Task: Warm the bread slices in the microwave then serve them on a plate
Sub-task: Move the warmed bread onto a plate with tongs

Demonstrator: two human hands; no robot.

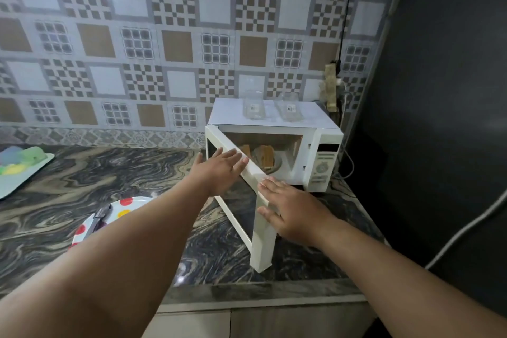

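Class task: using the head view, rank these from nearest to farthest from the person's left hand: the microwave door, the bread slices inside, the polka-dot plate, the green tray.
From the left hand:
1. Microwave door, under its fingers.
2. Bread slices, just right, inside the oven.
3. Polka-dot plate, lower left on the counter.
4. Green tray, far left.

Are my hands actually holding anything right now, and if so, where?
Nothing is gripped. Both the left hand and right hand lie flat with straight fingers against the open microwave door, near its top edge.

Both arms outstretched; left hand (219, 170), right hand (290, 211) flat, fingers straight.
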